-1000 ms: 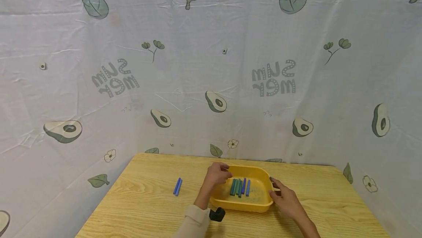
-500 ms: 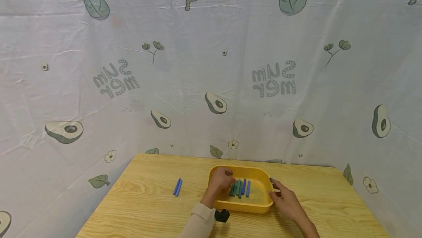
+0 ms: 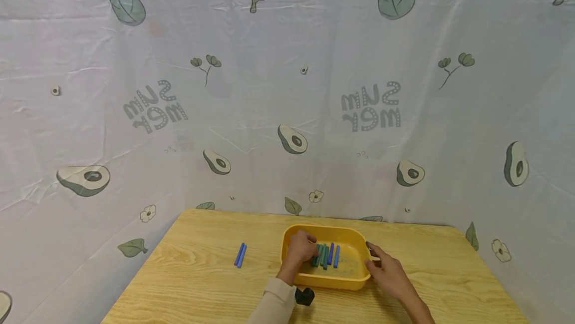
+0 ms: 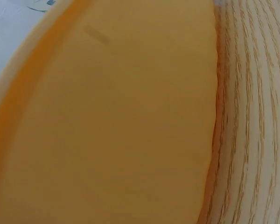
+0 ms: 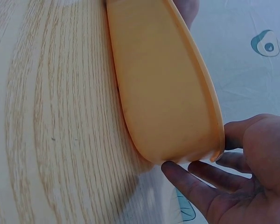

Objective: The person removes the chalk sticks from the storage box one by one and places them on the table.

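Observation:
A yellow tray (image 3: 330,281) holds a row of green, blue and violet sticks (image 3: 325,256) that look like chalk. Inside it, at the left end of this row, my left hand (image 3: 302,248) has its fingers bent down over a dark green chalk stick (image 3: 313,261); the fingertips are mostly hidden. My right hand (image 3: 387,270) holds the tray's right end. In the right wrist view, that hand's fingers (image 5: 186,182) touch the end wall below the rim. Only the tray's side wall (image 4: 112,121) and some table show in the left wrist view, without the hand.
Two blue chalk sticks (image 3: 240,255) lie side by side on the wooden table (image 3: 197,274), left of the tray. Behind the table hangs a pale curtain (image 3: 251,94) printed with avocados and leaves. Smudges of coloured dust mark the tray floor (image 3: 352,264).
My left hand has come from above the tray's left rim rightward and down onto the sticks. The leftmost dark green stick now sits slightly left of before. My right hand stays at the tray's end.

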`<state>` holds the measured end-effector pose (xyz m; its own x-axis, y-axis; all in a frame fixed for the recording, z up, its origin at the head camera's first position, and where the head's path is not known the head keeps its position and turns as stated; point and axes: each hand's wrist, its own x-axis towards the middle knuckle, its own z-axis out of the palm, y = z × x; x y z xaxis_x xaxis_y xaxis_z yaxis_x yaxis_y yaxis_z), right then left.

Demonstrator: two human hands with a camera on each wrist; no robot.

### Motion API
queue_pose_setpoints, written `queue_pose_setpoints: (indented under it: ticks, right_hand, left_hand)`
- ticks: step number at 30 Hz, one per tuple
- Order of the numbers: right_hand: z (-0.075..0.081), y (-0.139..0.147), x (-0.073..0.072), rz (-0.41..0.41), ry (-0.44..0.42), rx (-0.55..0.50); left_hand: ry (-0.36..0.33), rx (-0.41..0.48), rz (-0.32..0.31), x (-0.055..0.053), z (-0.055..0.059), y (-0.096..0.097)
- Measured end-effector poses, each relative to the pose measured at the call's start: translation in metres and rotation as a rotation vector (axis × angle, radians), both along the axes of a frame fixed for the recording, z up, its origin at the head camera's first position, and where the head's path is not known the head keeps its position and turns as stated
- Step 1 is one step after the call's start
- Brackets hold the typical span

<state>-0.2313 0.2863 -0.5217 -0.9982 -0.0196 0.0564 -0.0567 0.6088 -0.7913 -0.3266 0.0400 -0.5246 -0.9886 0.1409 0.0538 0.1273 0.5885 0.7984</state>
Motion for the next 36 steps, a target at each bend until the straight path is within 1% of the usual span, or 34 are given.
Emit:
queue_pose_setpoints:
  ticks: [4, 6, 10, 14, 20, 24, 28, 32, 36]
  right_hand:
    - [0.001, 0.000, 0.000, -0.007, 0.003, 0.008]
    - [0.001, -0.001, 0.000, -0.007, 0.005, 0.011]
    - [0.001, -0.002, 0.000, -0.014, 0.002, 0.013]
    - [0.002, -0.003, 0.001, -0.014, 0.003, 0.013]
    - [0.000, -0.003, 0.000, -0.014, 0.007, 0.024]
    - [-0.002, -0.003, 0.000, -0.014, 0.010, 0.024]
    - [-0.003, -0.003, 0.001, -0.022, 0.010, 0.018]
    - [-0.003, -0.004, 0.002, -0.026, 0.008, 0.008]
    - [-0.003, -0.004, 0.001, -0.027, 0.007, 0.007]
  left_hand:
    - [-0.002, -0.023, 0.017, -0.002, 0.000, 0.000]
    - [0.011, -0.039, 0.025, -0.002, -0.001, 0.000]
    - [0.026, -0.065, 0.018, -0.002, -0.005, 0.001]
    - [0.030, -0.060, 0.011, -0.003, -0.008, 0.002]
    - [-0.004, -0.056, 0.024, -0.004, -0.011, -0.001]
    - [-0.022, -0.001, 0.017, -0.002, -0.010, -0.004]
    - [-0.063, 0.065, 0.014, 0.001, -0.007, -0.006]
    - [-0.102, 0.133, 0.026, 0.002, -0.002, -0.007]
    - [-0.138, 0.229, 0.028, 0.004, 0.007, -0.009]
